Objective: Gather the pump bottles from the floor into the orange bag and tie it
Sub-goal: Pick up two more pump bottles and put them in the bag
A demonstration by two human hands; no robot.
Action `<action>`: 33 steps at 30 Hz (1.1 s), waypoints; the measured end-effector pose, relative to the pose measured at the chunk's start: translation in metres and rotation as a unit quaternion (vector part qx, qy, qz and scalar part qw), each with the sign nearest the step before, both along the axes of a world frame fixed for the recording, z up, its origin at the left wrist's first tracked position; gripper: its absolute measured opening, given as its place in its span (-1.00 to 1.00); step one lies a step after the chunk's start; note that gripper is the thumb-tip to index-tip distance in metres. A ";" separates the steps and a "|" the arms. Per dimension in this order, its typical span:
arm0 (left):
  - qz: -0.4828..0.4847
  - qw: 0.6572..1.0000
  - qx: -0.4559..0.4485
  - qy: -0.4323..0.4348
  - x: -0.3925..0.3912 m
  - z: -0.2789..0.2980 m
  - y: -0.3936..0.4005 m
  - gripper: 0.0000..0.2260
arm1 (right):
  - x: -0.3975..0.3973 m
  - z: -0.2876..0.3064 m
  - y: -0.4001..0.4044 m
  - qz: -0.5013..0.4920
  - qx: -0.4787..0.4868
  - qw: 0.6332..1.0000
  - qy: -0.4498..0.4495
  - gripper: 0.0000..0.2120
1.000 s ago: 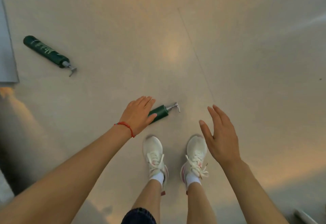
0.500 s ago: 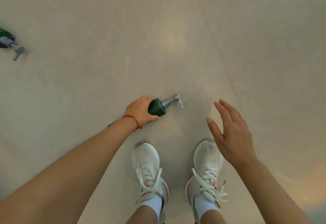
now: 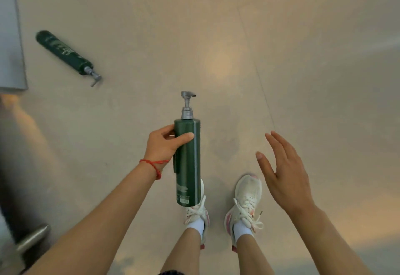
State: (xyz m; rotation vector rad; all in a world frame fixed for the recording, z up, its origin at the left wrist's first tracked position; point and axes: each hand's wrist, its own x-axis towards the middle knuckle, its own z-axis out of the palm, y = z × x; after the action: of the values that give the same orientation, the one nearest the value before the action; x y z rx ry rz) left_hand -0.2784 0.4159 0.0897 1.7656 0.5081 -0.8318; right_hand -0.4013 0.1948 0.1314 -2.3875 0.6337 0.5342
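My left hand (image 3: 164,144) grips a tall dark green pump bottle (image 3: 187,166) near its top, holding it upright above the floor with its silver pump pointing away from me. A second green pump bottle (image 3: 62,52) lies on its side on the floor at the far left, pump toward me. My right hand (image 3: 283,175) hovers open to the right of the held bottle, fingers spread, holding nothing. The orange bag is not in view.
My two white sneakers (image 3: 244,201) stand on the beige floor (image 3: 303,58) below the hands. A grey panel (image 3: 10,36) fills the left edge. A metal bar (image 3: 32,238) juts out at the lower left.
My left hand closed on the bottle lying by my feet and lifted it upright off the floor. The view swung back left, bringing the second bottle fully into sight.
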 end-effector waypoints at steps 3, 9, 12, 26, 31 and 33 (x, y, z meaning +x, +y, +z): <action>0.036 0.999 -0.032 -0.014 0.008 0.076 0.002 -0.80 | 0.028 0.069 0.004 0.003 0.006 0.999 -0.033 -0.48; 0.069 0.994 -0.075 -0.044 0.044 0.221 0.000 -0.82 | 0.087 0.212 0.011 0.036 -0.008 0.994 -0.101 -0.50; 0.089 0.991 -0.082 -0.057 0.070 0.279 -0.005 -0.85 | 0.116 0.265 0.007 0.047 -0.011 0.992 -0.119 -0.48; 0.238 0.962 -0.088 -0.103 0.232 0.444 -0.061 -0.88 | 0.338 0.434 -0.069 0.143 -0.011 0.967 -0.210 -0.47; 0.292 0.942 -0.099 -0.132 0.292 0.478 -0.057 -0.91 | 0.423 0.467 -0.069 0.217 -0.031 0.947 -0.234 -0.53; 0.314 0.935 -0.089 -0.137 0.314 0.483 -0.046 -0.92 | 0.454 0.473 -0.059 0.236 -0.025 0.941 -0.240 -0.53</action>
State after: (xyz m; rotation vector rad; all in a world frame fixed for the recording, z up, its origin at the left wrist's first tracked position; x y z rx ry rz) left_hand 0.0354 0.3701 0.5724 1.3920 0.7288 -0.1701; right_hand 0.0526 0.1358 0.6047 -2.5838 -0.1481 0.1058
